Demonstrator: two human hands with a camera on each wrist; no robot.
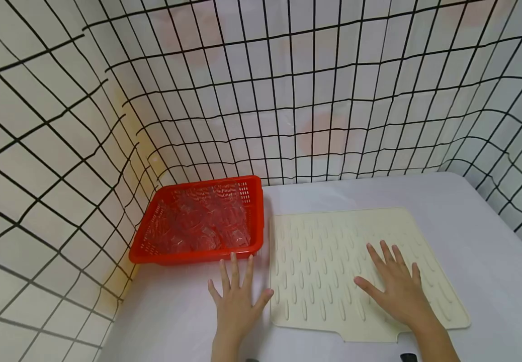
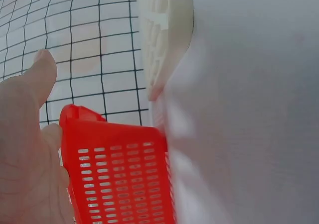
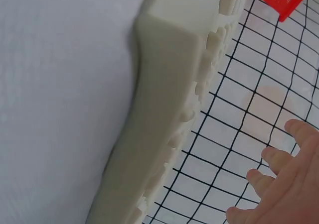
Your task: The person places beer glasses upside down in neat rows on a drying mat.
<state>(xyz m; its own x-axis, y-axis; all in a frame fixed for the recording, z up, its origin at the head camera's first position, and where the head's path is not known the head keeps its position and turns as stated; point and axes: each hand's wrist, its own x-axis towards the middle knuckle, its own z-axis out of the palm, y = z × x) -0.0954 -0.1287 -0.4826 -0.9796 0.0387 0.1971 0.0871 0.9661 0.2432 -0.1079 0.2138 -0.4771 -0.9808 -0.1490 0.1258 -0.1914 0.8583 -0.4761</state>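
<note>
The left hand, near the red basket, and right hand, over the cream mat, spread empty fingers wide.

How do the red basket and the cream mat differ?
Colour: the basket is red, the mat cream.
Shape: the basket is deep with slotted walls; the mat is low and flat with raised ridges.
Load: the basket holds clear items; none show on the mat.
Shared: both rest on the white table.
</note>
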